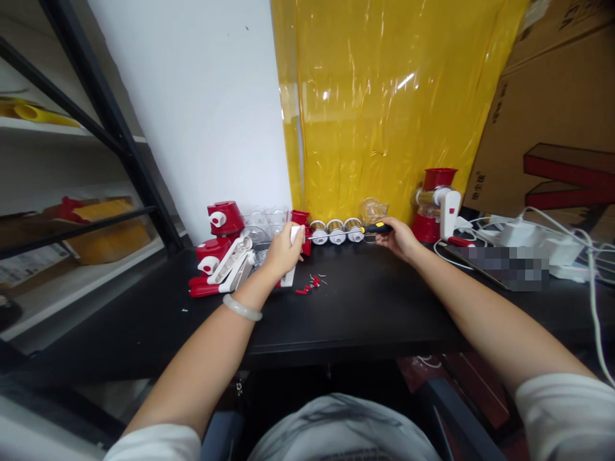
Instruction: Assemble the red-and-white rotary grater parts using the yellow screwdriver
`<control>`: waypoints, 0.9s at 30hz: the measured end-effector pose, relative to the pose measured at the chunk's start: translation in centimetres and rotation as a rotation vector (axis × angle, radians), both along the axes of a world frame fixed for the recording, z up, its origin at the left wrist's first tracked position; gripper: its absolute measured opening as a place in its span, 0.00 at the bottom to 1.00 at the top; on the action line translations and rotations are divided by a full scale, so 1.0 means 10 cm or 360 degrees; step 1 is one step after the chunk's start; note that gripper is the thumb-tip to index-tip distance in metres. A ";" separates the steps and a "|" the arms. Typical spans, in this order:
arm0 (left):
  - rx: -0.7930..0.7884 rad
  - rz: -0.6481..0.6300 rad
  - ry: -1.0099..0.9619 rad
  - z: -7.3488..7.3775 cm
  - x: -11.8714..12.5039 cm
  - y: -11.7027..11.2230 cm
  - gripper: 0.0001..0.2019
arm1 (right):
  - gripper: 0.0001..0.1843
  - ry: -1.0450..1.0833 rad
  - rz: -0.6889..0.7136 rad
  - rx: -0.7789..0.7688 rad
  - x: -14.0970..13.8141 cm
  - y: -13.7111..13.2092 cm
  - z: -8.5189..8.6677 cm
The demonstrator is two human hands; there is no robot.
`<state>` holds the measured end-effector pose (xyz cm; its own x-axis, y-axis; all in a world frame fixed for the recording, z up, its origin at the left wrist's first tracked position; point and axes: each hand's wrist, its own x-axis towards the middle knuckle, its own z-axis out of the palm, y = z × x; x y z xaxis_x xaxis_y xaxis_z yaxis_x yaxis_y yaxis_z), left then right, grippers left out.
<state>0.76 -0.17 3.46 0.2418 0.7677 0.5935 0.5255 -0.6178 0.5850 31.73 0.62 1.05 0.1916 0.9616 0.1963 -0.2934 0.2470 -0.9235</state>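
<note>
My left hand [284,251] is closed around a white plastic piece [295,234], mostly hidden by the fingers. In my right hand [400,239] is a screwdriver [377,228] with a black and yellow handle. Its long thin shaft runs level to the left, and the tip ends close to my left hand; whether it touches the piece I cannot tell. On the black table [355,307] below lie small red parts and screws [313,282]. Beyond the shaft, several metal grater drums [336,232] stand in a row beside a red part [300,218].
At left are red grater bodies [225,218], white crank handles [234,261] with red grips and clear plastic cups [265,221]. An assembled red and white rotary grater [435,205] stands at right, near a tablet-like device [494,266], white chargers and cables [557,246]. A yellow curtain [384,109] hangs behind.
</note>
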 end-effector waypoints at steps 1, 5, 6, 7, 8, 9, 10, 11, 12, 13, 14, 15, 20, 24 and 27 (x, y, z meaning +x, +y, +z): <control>-0.0002 -0.0002 -0.0002 0.00 0.00 0.00 0.17 | 0.04 -0.0005 -0.0016 0.0028 0.00 -0.01 0.01; 0.0009 0.0007 0.0020 0.01 0.00 -0.01 0.17 | 0.04 0.0038 -0.0053 0.0089 -0.02 -0.03 0.03; 0.0016 0.0008 0.0028 0.01 0.00 -0.01 0.17 | 0.04 0.0052 -0.0053 0.0098 -0.02 -0.03 0.03; 0.0020 0.0006 0.0030 0.01 -0.01 -0.01 0.17 | 0.04 0.0059 -0.0051 0.0105 -0.03 -0.04 0.03; 0.0019 0.0003 0.0027 0.01 -0.01 -0.01 0.17 | 0.04 0.0056 -0.0050 0.0108 -0.03 -0.04 0.03; 0.0016 0.0000 0.0021 0.00 -0.01 -0.01 0.17 | 0.05 0.0041 -0.0045 0.0111 -0.03 -0.04 0.03; 0.0010 -0.0001 0.0015 0.00 -0.01 -0.01 0.17 | 0.06 0.0019 -0.0037 0.0112 -0.03 -0.04 0.03; 0.0002 -0.0002 0.0009 0.00 0.00 0.00 0.17 | 0.08 -0.0007 -0.0027 0.0112 -0.02 -0.04 0.03; -0.0008 -0.0003 0.0004 0.00 0.00 0.00 0.17 | 0.10 -0.0033 -0.0018 0.0109 -0.02 -0.04 0.03; -0.0017 -0.0006 0.0000 0.00 0.00 0.00 0.17 | 0.12 -0.0055 -0.0012 0.0108 -0.02 -0.04 0.03; -0.0026 -0.0010 -0.0006 0.00 0.00 0.01 0.18 | 0.14 -0.0070 -0.0009 0.0111 -0.01 -0.04 0.02; -0.0031 -0.0012 -0.0013 0.00 0.00 0.01 0.18 | 0.16 -0.0079 -0.0013 0.0115 -0.01 -0.04 0.02; -0.0033 -0.0009 -0.0024 -0.01 -0.01 0.02 0.18 | 0.18 -0.0114 -0.0030 0.0141 -0.01 -0.02 0.00; -0.0031 -0.0011 -0.0033 -0.01 -0.01 0.02 0.18 | 0.20 -0.0177 -0.0046 0.0172 0.00 0.01 -0.03; -0.0020 -0.0025 -0.0045 -0.02 -0.01 0.02 0.18 | 0.22 -0.0247 -0.0069 0.0192 0.00 0.00 -0.04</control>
